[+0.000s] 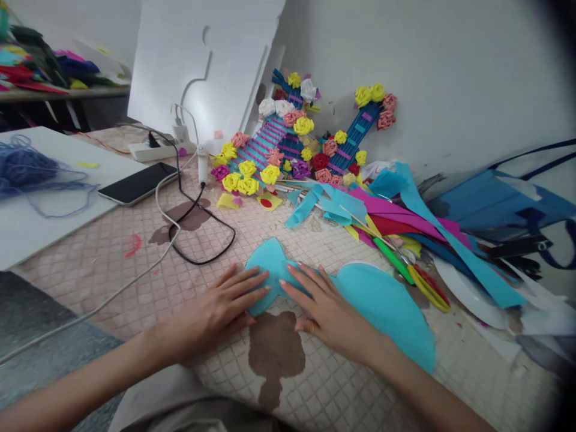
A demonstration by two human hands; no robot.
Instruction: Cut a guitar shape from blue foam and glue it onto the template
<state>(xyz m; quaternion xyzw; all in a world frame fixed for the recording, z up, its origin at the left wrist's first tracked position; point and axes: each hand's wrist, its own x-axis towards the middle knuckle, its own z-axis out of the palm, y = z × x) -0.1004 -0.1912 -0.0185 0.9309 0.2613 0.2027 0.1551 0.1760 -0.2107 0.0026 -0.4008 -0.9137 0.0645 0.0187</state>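
A flat turquoise cutout lies on the quilted tablecloth, with a fish-like tail shape on its left end and a wide rounded part on its right. My left hand rests on the left edge of the tail part, fingers stretched out and flat. On the narrow middle lies my right hand, its fingers spread over the surface. Neither hand grips anything. Part of the cutout is hidden under my right hand and forearm.
Scissors, a green-handled tool and coloured paper strips lie to the right. Flower-decorated pieces lean at the back. A phone, a glue gun, cables and a white board with blue yarn are left.
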